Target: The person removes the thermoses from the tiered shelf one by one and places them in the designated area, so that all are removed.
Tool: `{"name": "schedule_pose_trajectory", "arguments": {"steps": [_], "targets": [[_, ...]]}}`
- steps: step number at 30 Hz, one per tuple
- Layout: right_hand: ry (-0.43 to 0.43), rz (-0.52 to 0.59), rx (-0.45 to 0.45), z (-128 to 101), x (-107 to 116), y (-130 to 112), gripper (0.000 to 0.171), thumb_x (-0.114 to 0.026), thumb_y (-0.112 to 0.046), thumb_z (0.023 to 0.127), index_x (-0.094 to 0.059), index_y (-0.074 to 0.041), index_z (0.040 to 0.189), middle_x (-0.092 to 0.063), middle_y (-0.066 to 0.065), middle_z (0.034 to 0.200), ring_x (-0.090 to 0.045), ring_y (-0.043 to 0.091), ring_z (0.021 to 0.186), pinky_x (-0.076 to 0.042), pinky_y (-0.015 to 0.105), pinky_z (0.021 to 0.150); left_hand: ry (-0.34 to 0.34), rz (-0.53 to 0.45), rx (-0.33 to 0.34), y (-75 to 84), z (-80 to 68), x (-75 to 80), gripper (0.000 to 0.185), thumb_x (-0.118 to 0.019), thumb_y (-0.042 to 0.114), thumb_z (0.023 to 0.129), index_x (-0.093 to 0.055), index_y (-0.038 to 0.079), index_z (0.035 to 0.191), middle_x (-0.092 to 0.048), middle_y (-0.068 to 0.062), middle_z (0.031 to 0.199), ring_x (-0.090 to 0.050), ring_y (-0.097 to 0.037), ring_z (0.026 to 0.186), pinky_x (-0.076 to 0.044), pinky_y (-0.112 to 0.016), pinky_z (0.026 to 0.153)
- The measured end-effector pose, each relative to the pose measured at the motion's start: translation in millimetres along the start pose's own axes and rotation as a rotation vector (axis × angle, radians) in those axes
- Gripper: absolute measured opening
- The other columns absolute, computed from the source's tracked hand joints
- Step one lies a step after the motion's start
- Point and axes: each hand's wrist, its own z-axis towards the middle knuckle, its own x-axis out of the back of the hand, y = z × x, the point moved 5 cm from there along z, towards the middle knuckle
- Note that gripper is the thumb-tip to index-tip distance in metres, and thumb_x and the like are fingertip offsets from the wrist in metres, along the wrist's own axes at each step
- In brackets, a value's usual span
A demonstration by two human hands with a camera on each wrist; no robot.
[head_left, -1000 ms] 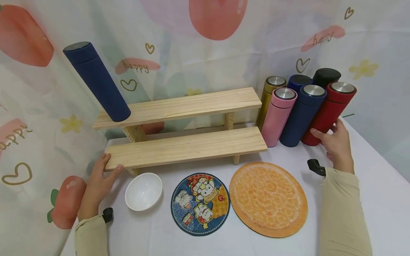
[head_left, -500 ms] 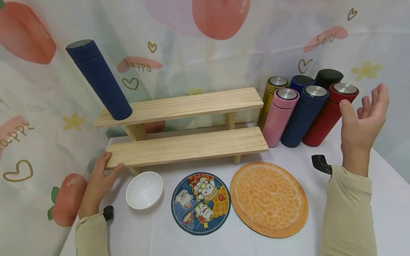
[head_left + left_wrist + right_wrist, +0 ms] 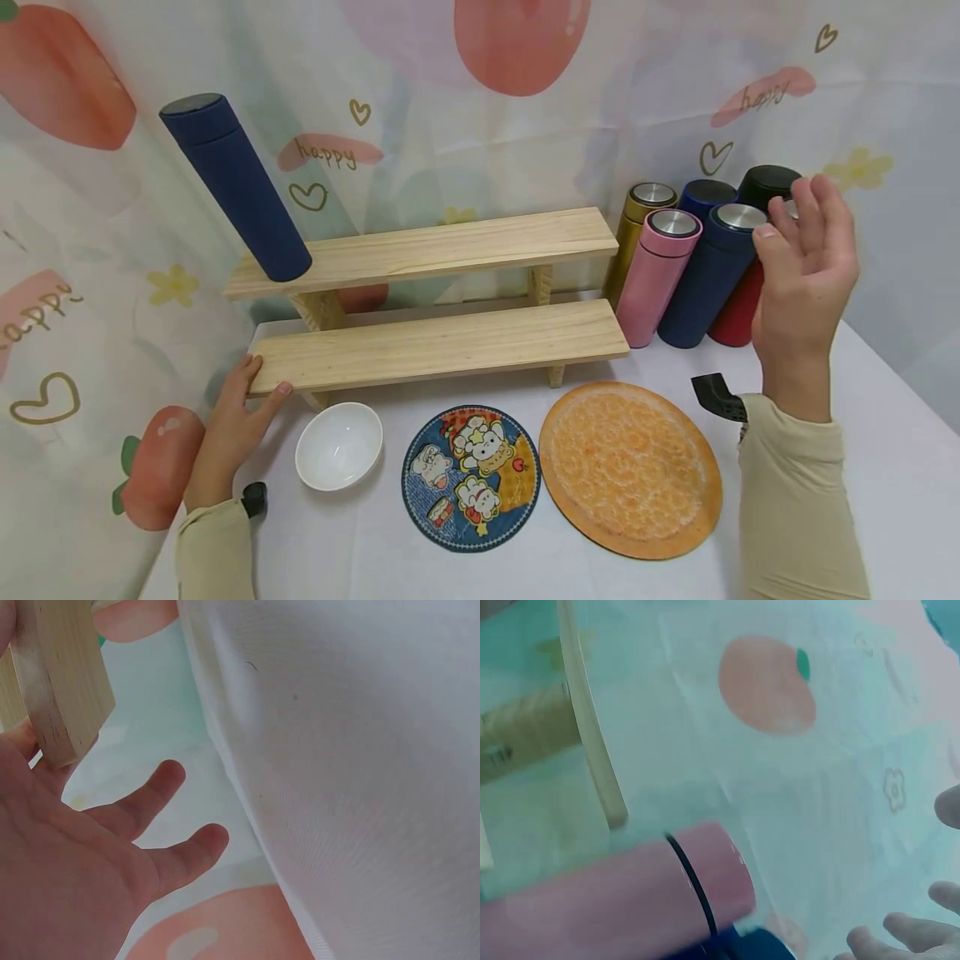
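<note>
My left hand [image 3: 232, 433] holds the left end of the lower board of a two-tier wooden shelf [image 3: 442, 346]; the left wrist view shows the board's end [image 3: 67, 682] between thumb and fingers, with two fingers stretched out free. A navy thermos [image 3: 236, 192] stands at the left end of the upper board. My right hand [image 3: 806, 300] is raised, fingers spread and holding nothing, partly hiding a red thermos [image 3: 733, 321]. Beside it stand a second navy thermos [image 3: 705, 287] and a pink one [image 3: 657, 287]. Behind are gold [image 3: 625, 258], blue [image 3: 707, 192] and black [image 3: 768, 179] thermoses.
A white bowl [image 3: 339, 447] sits in front of the shelf's left end. Right of it lie a round cartoon mat [image 3: 471, 479] and an orange bread-patterned round mat [image 3: 630, 471], edges nearly meeting. A printed cloth [image 3: 487, 167] hangs close behind the shelf.
My right hand has let go of the red thermos, risen off to its right, then come back leftward in front of it. The left hand has stayed on the shelf end.
</note>
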Motion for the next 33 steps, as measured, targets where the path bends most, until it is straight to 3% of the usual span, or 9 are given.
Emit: {"name": "schedule_pose_trajectory", "arguments": {"steps": [6, 12, 19, 25, 33], "targets": [[-0.114, 0.053, 0.002, -15.8, -27.6, 4.6, 0.062, -0.063, 0.007, 0.094, -0.052, 0.0, 0.155, -0.051, 0.018, 0.159, -0.053, 0.034, 0.144, -0.039, 0.035, 0.12, 0.008, -0.003, -0.008, 0.7, 0.4, 0.4, 0.094, -0.063, 0.048, 0.108, -0.015, -0.003, 0.169, -0.006, -0.028, 0.175, -0.01, -0.056, 0.158, -0.014, -0.077, 0.12], [-0.285, 0.035, -0.031, -34.5, -56.3, 12.0, 0.057, -0.059, 0.005, 0.101, -0.049, 0.002, 0.157, -0.05, 0.021, 0.159, -0.053, 0.035, 0.144, -0.04, 0.038, 0.12, 0.011, -0.001, -0.003, -0.5, -0.3, -0.5, 0.094, -0.064, 0.049, 0.107, -0.015, -0.003, 0.169, -0.006, -0.029, 0.175, -0.01, -0.056, 0.158, -0.015, -0.077, 0.12], [-0.443, -0.062, -0.069, -54.1, -81.7, 28.0, 0.056, -0.058, 0.0, 0.102, -0.05, -0.002, 0.158, -0.052, 0.018, 0.16, -0.053, 0.032, 0.144, -0.041, 0.036, 0.12, 0.018, -0.008, -0.011, -1.5, -0.2, -0.7, 0.093, -0.064, 0.048, 0.107, -0.016, -0.004, 0.169, -0.006, -0.029, 0.175, -0.01, -0.056, 0.157, -0.015, -0.077, 0.12], [-0.545, -0.019, -0.118, -70.2, -103.7, 40.9, 0.056, -0.056, 0.003, 0.103, -0.046, 0.002, 0.159, -0.051, 0.02, 0.16, -0.053, 0.035, 0.144, -0.041, 0.035, 0.119, 0.016, -0.005, -0.01, -0.1, 0.9, 0.8, 0.093, -0.064, 0.048, 0.108, -0.016, -0.004, 0.169, -0.006, -0.028, 0.175, -0.01, -0.056, 0.158, -0.014, -0.077, 0.12], [-0.7, -0.084, -0.162, -96.1, -139.7, 57.6, 0.058, -0.057, 0.002, 0.104, -0.042, 0.004, 0.16, -0.052, 0.017, 0.159, -0.049, 0.038, 0.145, -0.046, 0.031, 0.114, 0.015, -0.017, 0.001, -1.9, 1.2, 1.0, 0.094, -0.065, 0.049, 0.107, -0.016, -0.002, 0.169, -0.006, -0.027, 0.176, -0.01, -0.054, 0.158, -0.015, -0.077, 0.12]]}}
